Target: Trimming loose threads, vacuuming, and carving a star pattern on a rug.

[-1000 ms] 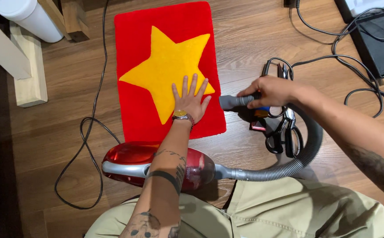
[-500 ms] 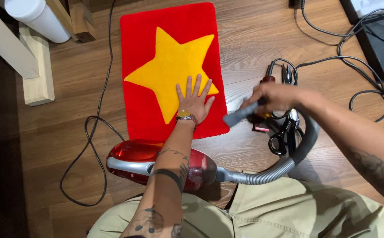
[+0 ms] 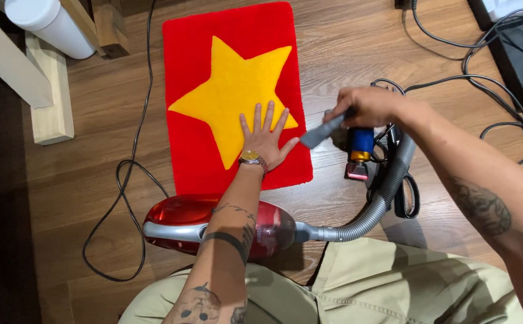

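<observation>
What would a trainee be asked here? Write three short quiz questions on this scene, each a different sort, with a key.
1. True or false: the left hand lies flat on the rug.
2. What does the right hand hold? A) scissors B) the vacuum nozzle C) a cable
3. Fill in: the grey hose runs to the red ______ by the person's knees.

Key: 1 true; 2 B; 3 vacuum
</observation>
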